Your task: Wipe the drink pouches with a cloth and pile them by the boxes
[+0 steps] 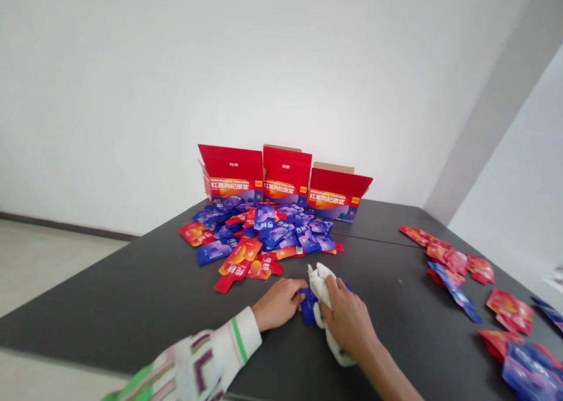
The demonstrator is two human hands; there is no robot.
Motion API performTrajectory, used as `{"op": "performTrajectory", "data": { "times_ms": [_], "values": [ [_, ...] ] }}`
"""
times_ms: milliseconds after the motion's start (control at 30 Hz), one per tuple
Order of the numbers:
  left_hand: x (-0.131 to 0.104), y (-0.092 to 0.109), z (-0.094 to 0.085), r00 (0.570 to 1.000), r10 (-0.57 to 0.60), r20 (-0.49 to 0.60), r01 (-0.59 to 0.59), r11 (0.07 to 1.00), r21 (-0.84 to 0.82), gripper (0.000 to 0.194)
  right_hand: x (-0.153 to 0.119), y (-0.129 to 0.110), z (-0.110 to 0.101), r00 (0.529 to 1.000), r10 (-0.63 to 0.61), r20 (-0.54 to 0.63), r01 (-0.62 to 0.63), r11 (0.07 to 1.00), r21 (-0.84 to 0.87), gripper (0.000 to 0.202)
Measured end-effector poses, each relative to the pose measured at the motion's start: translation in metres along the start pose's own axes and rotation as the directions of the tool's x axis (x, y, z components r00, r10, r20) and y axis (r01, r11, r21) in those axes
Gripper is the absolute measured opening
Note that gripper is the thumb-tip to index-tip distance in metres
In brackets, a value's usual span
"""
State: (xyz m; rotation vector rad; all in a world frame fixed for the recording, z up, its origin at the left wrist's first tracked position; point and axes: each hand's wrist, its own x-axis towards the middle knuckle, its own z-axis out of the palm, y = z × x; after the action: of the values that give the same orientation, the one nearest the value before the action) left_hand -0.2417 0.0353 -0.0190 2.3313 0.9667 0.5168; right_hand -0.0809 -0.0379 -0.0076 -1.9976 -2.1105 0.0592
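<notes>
A blue pouch (308, 308) lies on the dark table near the front, partly covered by a white cloth. My left hand (281, 302) has its fingers closed on the pouch's left edge. In my right hand (346, 314) is the crumpled white cloth (323, 285), which rests over the pouch's right part; its lower end hangs down toward me. Just beyond my hands spreads a heap of blue pouches (274, 233) and red pouches (241, 257), overlapping one another.
Three open red boxes (233, 180) (285, 180) (335, 194) stand behind the heap, against the white wall. Along the right side of the table (176, 295) lie several scattered red pouches (510, 310) and blue ones (455, 289).
</notes>
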Motion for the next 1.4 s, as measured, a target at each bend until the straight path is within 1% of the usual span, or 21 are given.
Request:
{"op": "performTrajectory", "data": {
  "times_ms": [133,267,300,333,467,500,633,667,767,833,900,967,1000,1067,1133,1200,1233,1267,1300,1367,1400],
  "values": [
    [0.000,0.001,-0.001,1.000,0.013,-0.028,-0.011,0.999,0.053,0.016,0.002,-0.005,0.004,0.995,-0.103,-0.004,0.103,0.994,0.028,0.033],
    [0.000,0.001,0.000,1.000,0.010,-0.018,-0.009,0.997,0.080,0.019,0.011,0.002,0.000,0.993,0.117,-0.021,-0.118,0.993,-0.030,0.027],
    [0.000,0.000,0.000,1.000,0.010,-0.020,-0.009,0.996,0.085,0.019,0.011,0.002,0.000,0.990,0.142,-0.019,-0.143,0.989,-0.036,0.027],
    [0.000,0.000,0.001,1.000,0.009,-0.024,-0.007,0.996,0.090,0.018,0.011,0.000,0.000,0.992,0.126,-0.013,-0.126,0.992,-0.030,0.027],
    [0.000,-0.002,0.002,0.999,0.018,-0.035,-0.014,0.995,0.102,0.015,0.005,-0.009,0.002,0.997,-0.077,0.010,0.077,0.997,0.012,0.028],
    [0.000,-0.002,0.002,0.999,0.022,-0.034,-0.018,0.994,0.109,0.016,0.005,-0.009,0.002,0.998,-0.064,0.016,0.064,0.998,0.003,0.027],
    [-0.001,-0.001,0.001,0.999,0.020,-0.028,-0.016,0.992,0.127,0.017,0.012,0.002,-0.003,0.989,0.149,0.010,-0.148,0.987,-0.068,0.024],
    [-0.001,-0.001,0.001,0.999,0.021,-0.025,-0.018,0.992,0.123,0.018,0.012,0.003,-0.004,0.990,0.144,0.008,-0.143,0.988,-0.066,0.024],
    [-0.001,0.000,0.002,0.999,0.035,-0.022,-0.033,0.995,0.093,0.017,0.002,-0.005,-0.002,0.999,-0.030,0.027,0.030,1.000,-0.007,0.028],
    [-0.002,0.002,0.002,0.999,0.038,-0.035,-0.036,0.997,0.073,0.019,-0.002,-0.008,0.001,0.996,-0.083,0.038,0.082,0.996,0.024,0.031],
    [-0.003,0.005,0.000,0.999,0.035,-0.032,-0.032,0.997,0.073,0.017,0.002,0.000,0.002,1.000,0.008,0.025,-0.008,1.000,0.009,0.029],
    [-0.004,0.009,-0.003,1.000,0.022,-0.019,-0.020,0.997,0.076,0.016,0.012,0.021,0.003,0.988,0.155,0.010,-0.155,0.988,-0.005,0.027],
    [-0.004,0.011,-0.005,1.000,0.009,-0.027,-0.007,0.997,0.076,0.016,0.017,0.035,0.002,0.978,0.211,0.009,-0.211,0.977,0.016,0.026],
    [-0.005,0.014,-0.010,0.995,-0.009,-0.101,0.017,0.997,0.080,0.018,0.025,0.064,0.000,0.970,0.241,0.023,-0.242,0.958,0.152,0.022],
    [-0.006,0.014,-0.013,0.968,0.054,-0.244,-0.025,0.993,0.119,0.021,0.027,0.088,-0.003,0.975,0.222,0.003,-0.209,0.914,0.348,0.019],
    [-0.008,0.014,-0.014,0.903,0.219,-0.369,-0.142,0.964,0.225,0.022,0.022,0.105,-0.008,0.968,0.243,-0.068,-0.179,0.852,0.491,0.021],
    [-0.010,0.014,-0.013,0.864,0.317,-0.390,-0.208,0.932,0.295,0.022,0.018,0.110,-0.011,0.956,0.271,-0.112,-0.172,0.829,0.532,0.023],
    [-0.011,0.014,-0.012,0.835,0.404,-0.374,-0.270,0.893,0.361,0.022,0.013,0.112,-0.014,0.940,0.302,-0.155,-0.170,0.813,0.557,0.025],
    [-0.013,0.014,-0.010,0.821,0.472,-0.322,-0.328,0.851,0.410,0.023,0.009,0.113,-0.017,0.923,0.332,-0.192,-0.170,0.803,0.571,0.027],
    [-0.015,0.015,-0.004,0.828,0.539,-0.155,-0.432,0.790,0.436,0.025,-0.001,0.108,-0.023,0.912,0.343,-0.223,-0.158,0.799,0.580,0.028],
    [-0.016,0.016,-0.002,0.835,0.546,-0.066,-0.474,0.776,0.417,0.025,-0.005,0.102,-0.024,0.925,0.313,-0.213,-0.141,0.807,0.574,0.028]
  ]
}}
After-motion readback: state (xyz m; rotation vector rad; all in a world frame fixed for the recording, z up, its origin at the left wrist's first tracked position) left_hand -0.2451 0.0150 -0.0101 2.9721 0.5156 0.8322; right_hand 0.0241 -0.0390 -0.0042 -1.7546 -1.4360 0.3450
